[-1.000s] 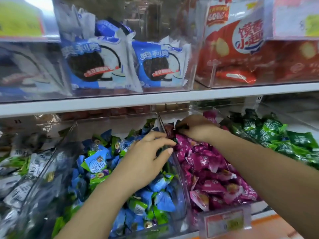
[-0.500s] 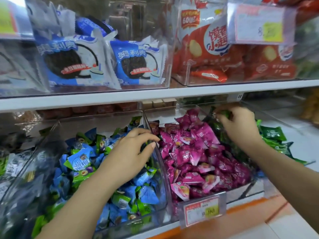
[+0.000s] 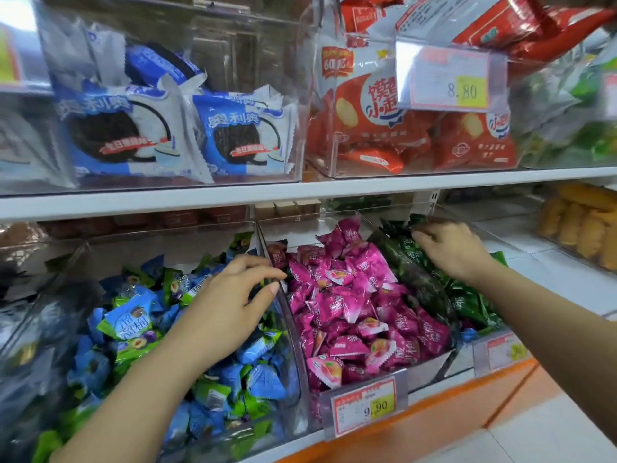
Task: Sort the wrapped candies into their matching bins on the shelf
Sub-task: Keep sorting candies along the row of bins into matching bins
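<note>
Sorting is under way: the right hand (image 3: 450, 250) is lowered, fingers curled, onto the green candies (image 3: 467, 305) in the green bin (image 3: 500, 243). The left hand (image 3: 230, 295) is held half-curled over the mixed bin (image 3: 293, 379). Whether either holds a candy cannot be told. Next, a stray must be pinched out. Wrappers are heaped pointing everywhere; no shared long axis is seen.

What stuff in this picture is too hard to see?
All in the head view:
1. The right hand hides its own fingertips, so whether it grips any of the green candies is unclear.
2. The left hand has a dark, blurry gap between thumb and fingers, so whether it holds anything cannot be told.
3. The right price tag is too blurred to read.
4. The yellow snacks are blurred and cut off by the right edge.
</note>
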### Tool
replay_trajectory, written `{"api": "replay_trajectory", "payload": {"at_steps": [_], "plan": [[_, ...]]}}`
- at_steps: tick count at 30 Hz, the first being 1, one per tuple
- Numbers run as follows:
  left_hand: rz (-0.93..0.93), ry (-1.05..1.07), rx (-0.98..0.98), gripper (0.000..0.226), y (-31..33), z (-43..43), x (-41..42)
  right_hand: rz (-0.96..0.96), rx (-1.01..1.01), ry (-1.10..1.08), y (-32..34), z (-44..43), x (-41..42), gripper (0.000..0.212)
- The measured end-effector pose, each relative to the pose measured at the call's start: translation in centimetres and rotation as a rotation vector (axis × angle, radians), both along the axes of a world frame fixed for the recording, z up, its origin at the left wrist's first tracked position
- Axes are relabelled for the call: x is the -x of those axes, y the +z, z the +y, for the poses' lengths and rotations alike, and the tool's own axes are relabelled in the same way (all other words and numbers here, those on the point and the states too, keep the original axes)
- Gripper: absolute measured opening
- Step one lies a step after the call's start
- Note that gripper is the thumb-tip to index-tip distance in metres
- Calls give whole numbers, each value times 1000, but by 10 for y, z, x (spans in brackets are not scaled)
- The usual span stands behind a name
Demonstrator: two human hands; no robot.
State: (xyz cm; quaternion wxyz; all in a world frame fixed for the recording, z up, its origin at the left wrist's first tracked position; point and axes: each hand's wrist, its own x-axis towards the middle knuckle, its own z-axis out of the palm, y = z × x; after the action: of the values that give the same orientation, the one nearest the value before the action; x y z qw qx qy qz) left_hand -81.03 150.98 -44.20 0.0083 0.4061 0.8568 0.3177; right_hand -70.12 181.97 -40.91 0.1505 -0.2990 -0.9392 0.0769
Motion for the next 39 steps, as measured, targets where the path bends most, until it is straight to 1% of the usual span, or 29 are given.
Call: {"api": "replay_trajectory", "payload": {"at_steps": [2,3,5,7,9,11,13,15,18,20,22,23,26,29,30,32,34,35,36,38,39], "plan": [[-2,-10,-1,28,0,-1,1,58,-37,82,9,-23,7,34],[-4,-16,-2,29,0,-1,1,64,-14,143,13,-37,11,31],[-11,-27,-8,28,0,-1,2,47,120,280,18,-64,23,21],[-20,-35,-20,27,0,-2,3,-49,174,409,16,-88,42,27],[-21,-39,-30,27,0,-2,4,-173,127,514,6,-103,64,35],[-17,-41,-35,27,0,-2,5,-245,110,571,-6,-111,85,39],[-13,-44,-34,27,-1,-2,6,-236,124,577,-16,-113,102,50],[-9,-50,-27,27,-2,-3,7,-178,141,567,-21,-113,116,63],[2,-61,-25,28,-3,-3,8,-158,205,555,-24,-114,132,67],[0,-66,-28,28,-2,-3,9,-154,168,545,-27,-117,141,58],[-4,-68,-31,27,-2,-4,8,-151,65,536,-29,-121,146,42],[-4,-69,-31,27,-2,-4,8,-137,59,539,-29,-122,145,35],[-2,-72,-24,27,-2,-4,7,-13,222,548,-22,-120,132,24],[-10,-75,-26,25,-2,-5,7,72,330,515,-8,-111,106,27],[-10,-75,-25,25,-2,-4,7,63,308,507,-4,-107,97,23],[-9,-69,-25,25,-3,-4,6,-40,127,495,2,-95,80,11],[-15,-65,-31,25,-4,-3,6,-219,-58,494,7,-85,66,16],[-18,-65,-36,25,-4,-3,5,-295,-118,491,8,-81,61,19],[-20,-66,-38,25,-5,-3,5,-331,-172,491,10,-79,59,21],[-22,-66,-38,25,-5,-2,5,-276,-261,511,13,-81,60,23],[-24,-64,-37,25,-5,-2,5,-219,-251,528,15,-85,64,23]]}}
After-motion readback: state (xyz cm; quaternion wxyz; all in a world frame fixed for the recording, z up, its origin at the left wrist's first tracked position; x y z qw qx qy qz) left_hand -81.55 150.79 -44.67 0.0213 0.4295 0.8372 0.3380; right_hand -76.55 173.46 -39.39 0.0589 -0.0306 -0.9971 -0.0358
